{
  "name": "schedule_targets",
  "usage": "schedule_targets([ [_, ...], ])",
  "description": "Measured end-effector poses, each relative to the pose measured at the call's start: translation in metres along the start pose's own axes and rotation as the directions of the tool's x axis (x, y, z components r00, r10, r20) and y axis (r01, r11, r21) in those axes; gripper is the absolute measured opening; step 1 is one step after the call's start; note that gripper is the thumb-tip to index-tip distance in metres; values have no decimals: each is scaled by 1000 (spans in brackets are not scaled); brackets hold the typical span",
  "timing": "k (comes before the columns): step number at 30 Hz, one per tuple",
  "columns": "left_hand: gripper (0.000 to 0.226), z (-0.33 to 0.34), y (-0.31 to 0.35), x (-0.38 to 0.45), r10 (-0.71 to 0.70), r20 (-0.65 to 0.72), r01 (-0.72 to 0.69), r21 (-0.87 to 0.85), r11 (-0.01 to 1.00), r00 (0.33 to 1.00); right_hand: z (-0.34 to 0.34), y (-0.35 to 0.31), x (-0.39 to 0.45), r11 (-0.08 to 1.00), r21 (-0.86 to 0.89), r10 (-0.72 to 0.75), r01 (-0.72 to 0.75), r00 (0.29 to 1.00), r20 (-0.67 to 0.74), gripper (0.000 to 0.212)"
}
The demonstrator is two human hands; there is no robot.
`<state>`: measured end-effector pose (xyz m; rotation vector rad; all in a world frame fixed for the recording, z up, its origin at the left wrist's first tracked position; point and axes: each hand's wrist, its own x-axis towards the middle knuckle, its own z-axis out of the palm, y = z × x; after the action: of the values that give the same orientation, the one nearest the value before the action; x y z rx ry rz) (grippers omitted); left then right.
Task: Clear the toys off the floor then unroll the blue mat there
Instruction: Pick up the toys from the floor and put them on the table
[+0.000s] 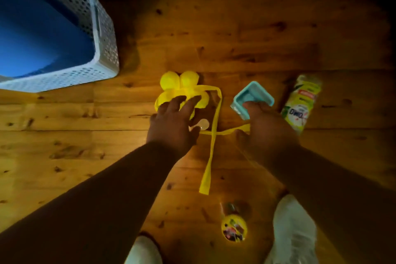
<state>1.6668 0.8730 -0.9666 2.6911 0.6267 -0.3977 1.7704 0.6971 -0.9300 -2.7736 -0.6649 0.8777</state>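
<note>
A yellow flower-shaped toy (181, 84) with long yellow ribbons (212, 146) lies on the wooden floor. My left hand (174, 122) reaches over it, fingers spread and touching its lower petals. My right hand (267, 126) grips the near edge of a small teal square box (254, 94), which is tilted up. A small pale round piece (202, 124) lies between my hands. A yellow-green OMO bottle (302, 103) lies to the right. Near my feet lies a small round yellow toy (234, 228). The blue mat (36, 34) sits in a white perforated basket (102, 49) at the upper left.
My two feet in white socks (293, 231) stand at the bottom of the view. The wooden floor (85, 135) stretches left of my arms. The far part of the room is dark.
</note>
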Motion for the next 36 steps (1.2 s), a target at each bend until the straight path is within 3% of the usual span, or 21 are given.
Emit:
schedule_targets([
  [6,92,66,-22,54,-244,83,241,51,969,966,56,18,49,995,-88,55,-48,995,82,42],
  [11,93,55,-22,88,-366,94,356,111,928,926,54,25,63,995,-100,0,4,999,34,19],
  [15,56,-3,-4,64,-337,-111,322,-133,937,935,4,6,27,992,-7,-123,123,986,-109,13],
  [17,49,-33,16,42,-380,-217,297,-334,894,899,-24,-3,6,987,47,-142,155,966,-214,14],
  [20,33,-107,65,2,-486,-244,198,-695,691,839,-95,-19,-43,973,145,-119,181,926,-359,20],
  [23,34,-225,124,-38,-492,-209,67,-872,485,845,-205,-38,-109,968,201,-45,153,888,-457,20],
  [26,42,-316,168,-73,-422,-91,43,-954,298,902,-285,-49,-161,966,215,-26,147,875,-483,19],
  [29,44,-419,210,-117,-391,-6,81,-975,207,920,-384,-56,-221,962,222,-45,160,893,-447,22],
  [36,41,-596,283,-218,-225,79,50,-990,-135,971,-561,-62,-332,965,2,-220,262,818,-531,17],
])
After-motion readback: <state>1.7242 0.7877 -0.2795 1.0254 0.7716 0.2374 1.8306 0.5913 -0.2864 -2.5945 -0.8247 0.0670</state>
